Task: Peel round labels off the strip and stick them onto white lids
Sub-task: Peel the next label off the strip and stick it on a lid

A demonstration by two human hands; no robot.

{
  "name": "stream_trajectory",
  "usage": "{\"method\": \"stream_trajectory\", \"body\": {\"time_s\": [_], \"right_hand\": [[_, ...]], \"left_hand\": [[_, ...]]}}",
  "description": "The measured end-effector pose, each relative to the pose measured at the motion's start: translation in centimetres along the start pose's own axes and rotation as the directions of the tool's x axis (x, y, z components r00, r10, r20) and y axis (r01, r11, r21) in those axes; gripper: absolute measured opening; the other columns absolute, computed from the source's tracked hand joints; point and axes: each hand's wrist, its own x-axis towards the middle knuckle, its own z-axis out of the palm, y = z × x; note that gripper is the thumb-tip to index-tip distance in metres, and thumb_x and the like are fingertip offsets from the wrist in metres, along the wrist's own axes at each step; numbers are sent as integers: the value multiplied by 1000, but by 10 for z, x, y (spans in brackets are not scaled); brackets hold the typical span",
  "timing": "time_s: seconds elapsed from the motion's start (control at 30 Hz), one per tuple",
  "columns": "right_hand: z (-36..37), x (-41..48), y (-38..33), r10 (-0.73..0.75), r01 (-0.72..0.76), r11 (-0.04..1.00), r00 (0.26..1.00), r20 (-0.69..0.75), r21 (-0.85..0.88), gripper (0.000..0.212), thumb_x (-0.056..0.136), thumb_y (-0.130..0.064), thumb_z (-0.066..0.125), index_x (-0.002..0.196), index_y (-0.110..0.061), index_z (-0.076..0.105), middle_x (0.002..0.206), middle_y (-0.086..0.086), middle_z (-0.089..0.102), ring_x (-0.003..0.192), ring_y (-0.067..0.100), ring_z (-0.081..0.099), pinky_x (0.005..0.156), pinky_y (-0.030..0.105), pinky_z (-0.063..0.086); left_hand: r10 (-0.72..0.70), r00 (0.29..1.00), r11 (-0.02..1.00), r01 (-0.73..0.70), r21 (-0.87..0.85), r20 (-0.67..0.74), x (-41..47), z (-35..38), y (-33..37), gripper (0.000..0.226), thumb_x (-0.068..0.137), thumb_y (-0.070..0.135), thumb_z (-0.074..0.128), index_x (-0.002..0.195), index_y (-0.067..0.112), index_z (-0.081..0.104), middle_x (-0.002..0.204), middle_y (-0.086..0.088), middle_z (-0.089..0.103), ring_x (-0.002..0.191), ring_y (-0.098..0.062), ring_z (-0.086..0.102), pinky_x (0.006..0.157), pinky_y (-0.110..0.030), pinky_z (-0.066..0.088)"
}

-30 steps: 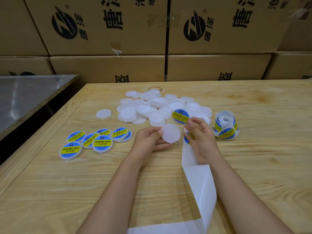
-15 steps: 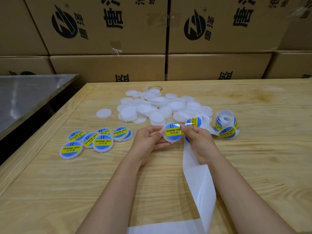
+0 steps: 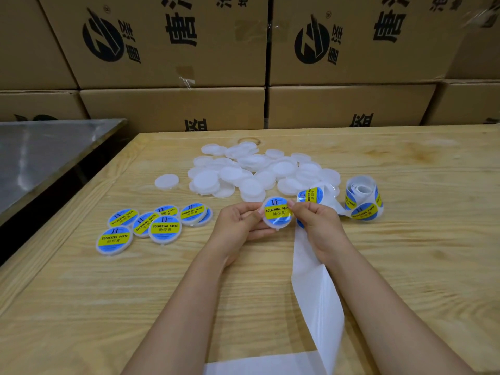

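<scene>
Centre of the pale wooden worktop (image 3: 405,253): our left hand (image 3: 238,226) grips the round white plastic lid (image 3: 277,225) bearing a blue-and-yellow round label (image 3: 277,211); our right hand (image 3: 319,228) pinches its right rim above the white backing strip (image 3: 316,299).

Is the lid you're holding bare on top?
No, a blue and yellow label covers the top of the lid, which the left hand and right hand hold between them.
</scene>
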Motion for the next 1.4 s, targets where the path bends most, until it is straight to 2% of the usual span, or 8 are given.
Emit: {"method": "stream_trajectory", "body": {"time_s": [0.17, 0.5, 0.67, 0.77, 0.9, 1.07, 1.23, 1.4], "right_hand": [[3, 0, 3, -83, 80, 993, 996, -43, -86, 14, 82, -16, 70, 69, -12, 66, 77, 0, 72, 74, 5, 65, 70, 15, 47], [10, -7, 10, -330, 295, 902, 942, -63, -317, 9, 82, -11, 69, 77, -14, 63, 74, -3, 65, 72, 8, 60, 73, 29, 49], [7, -6, 11, -329, 305, 919, 942, -60, -250, 50, 83, -11, 69, 121, -34, 45, 80, -1, 69, 80, 10, 66, 77, 21, 51], [11, -6, 12, -356, 328, 896, 933, -43, -298, 15, 87, -12, 65, 95, -24, 63, 80, -6, 70, 81, 10, 66, 80, 30, 52], [12, -5, 14, -364, 320, 904, 923, -120, -282, 14, 86, -18, 66, 74, -18, 60, 73, -7, 67, 75, 9, 64, 72, 24, 51], [15, -7, 14, -305, 254, 899, 948, -93, -357, 27, 79, -31, 73, 81, -14, 52, 79, 3, 64, 74, 12, 60, 71, 32, 49], [16, -7, 12, -246, 237, 905, 969, 18, -354, 29, 79, -29, 73, 89, -14, 49, 88, 9, 63, 77, 14, 58, 67, 22, 46], [12, -10, 12, -225, 260, 917, 963, 146, -302, 29, 78, -20, 75, 95, -20, 50, 88, -5, 64, 73, -5, 59, 63, 9, 42]], "left_hand": [[-7, 1000, 1000, 7, -1, -10, 0, 0, 0, 8, 92, 5, 54, 92, 4, 63, 79, -9, 74, 72, -21, 72, 63, -27, 59], [-16, 1000, 1000, 15, -18, -26, 1, -1, 0, 8, 91, 2, 56, 91, 2, 64, 80, -13, 73, 72, -24, 72, 61, -27, 58], [-7, 1000, 999, 7, -36, 0, 2, -2, -1, 11, 93, 0, 51, 93, 0, 62, 79, -12, 73, 73, -23, 72, 62, -28, 58], [4, 1000, 1000, -4, -25, 15, 2, 0, -2, 12, 93, -2, 49, 93, 0, 61, 77, -10, 73, 70, -21, 72, 60, -27, 58], [26, 999, 999, -28, 41, 43, 0, 4, -4, 13, 93, -4, 48, 90, 2, 59, 70, -7, 72, 65, -19, 71, 60, -27, 58], [61, 998, 997, -63, 53, 31, -1, 5, -6, 8, 91, -2, 54, 90, 1, 61, 70, -8, 72, 66, -19, 70, 62, -28, 59], [70, 997, 997, -70, -9, -28, 1, 3, -8, 4, 88, 1, 57, 90, 3, 61, 70, -8, 72, 63, -19, 70, 61, -29, 59], [82, 996, 996, -83, -43, -33, 1, 0, -7, 8, 89, 4, 56, 88, 5, 64, 72, -10, 73, 63, -20, 70, 58, -27, 57]]}}
